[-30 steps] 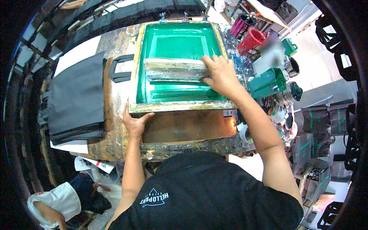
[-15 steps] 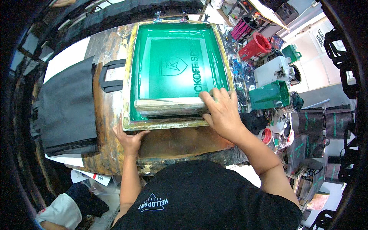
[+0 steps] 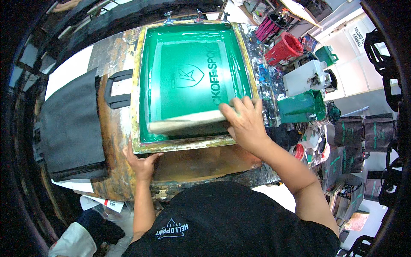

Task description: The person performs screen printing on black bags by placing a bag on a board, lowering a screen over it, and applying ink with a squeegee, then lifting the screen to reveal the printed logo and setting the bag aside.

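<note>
A screen printing frame [image 3: 192,147] with a worn, ink-stained rim lies on the table in front of me. Green ink coats its mesh [image 3: 171,100], and a shield emblem and lettering show through. Across the near end of the mesh lies a wooden squeegee [image 3: 186,122], slightly blurred, its left end nearer to me than its right. My right hand [image 3: 246,122] is closed over the squeegee's right end, knuckles up. At the frame's near left corner, my left hand [image 3: 142,163] grips the rim, its thumb along the near side; some fingertips are hidden.
Black fabric bags [image 3: 72,124] are stacked on the left, one handle [image 3: 117,103] reaching toward the frame. Clamps [image 3: 198,17] stand at the far edge. To the right are a red bucket [image 3: 284,49], a green ink container [image 3: 299,107] and a white container [image 3: 306,79].
The squeegee has tipped, and its left end has swung slightly toward me, with my right hand still on it. The scene has shifted a little left in view. My left hand stays at the corner.
</note>
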`<state>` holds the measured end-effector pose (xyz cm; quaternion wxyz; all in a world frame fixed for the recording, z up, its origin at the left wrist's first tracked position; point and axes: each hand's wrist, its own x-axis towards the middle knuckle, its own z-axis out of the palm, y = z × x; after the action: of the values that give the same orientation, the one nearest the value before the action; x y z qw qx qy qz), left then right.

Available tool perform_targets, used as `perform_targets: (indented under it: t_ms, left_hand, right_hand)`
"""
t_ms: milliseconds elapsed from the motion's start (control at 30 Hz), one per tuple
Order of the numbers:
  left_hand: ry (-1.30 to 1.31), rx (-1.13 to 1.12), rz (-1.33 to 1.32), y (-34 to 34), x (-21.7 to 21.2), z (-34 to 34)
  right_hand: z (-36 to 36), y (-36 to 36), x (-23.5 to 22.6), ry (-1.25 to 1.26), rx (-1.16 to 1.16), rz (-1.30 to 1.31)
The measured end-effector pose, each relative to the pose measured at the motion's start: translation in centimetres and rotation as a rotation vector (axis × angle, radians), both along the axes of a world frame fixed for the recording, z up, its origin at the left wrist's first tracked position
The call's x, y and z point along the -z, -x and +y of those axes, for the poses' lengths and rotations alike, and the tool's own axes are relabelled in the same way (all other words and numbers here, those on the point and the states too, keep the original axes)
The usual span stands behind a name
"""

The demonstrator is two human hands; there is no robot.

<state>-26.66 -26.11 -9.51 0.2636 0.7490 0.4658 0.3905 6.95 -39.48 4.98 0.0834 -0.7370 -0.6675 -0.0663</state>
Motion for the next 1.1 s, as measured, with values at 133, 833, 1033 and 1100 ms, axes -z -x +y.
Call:
perform_targets:
  t_ms: [133,833,1033,1100]
  left_hand:
    - [0.015,0.020,-0.075,0.1,0.6,0.2]
    - [-0.095,-0.075,0.304,0.3,-1.4,0.2]
    - [-0.138,0.005,0.561,0.1,-4.4,1.8]
    - [-0.238,0.089,0.528,-1.6,-7.5,4.5]
  right_hand:
    - [4.1,-2.4,1.2,-0.063,0.004,-0.025]
    - [31.2,-20.3,2.8,0.080,-0.040,-0.029]
    - [27.7,-17.7,2.6,-0.141,0.068,-0.071]
    - [26.4,-17.3,2.8,-0.194,0.113,-0.124]
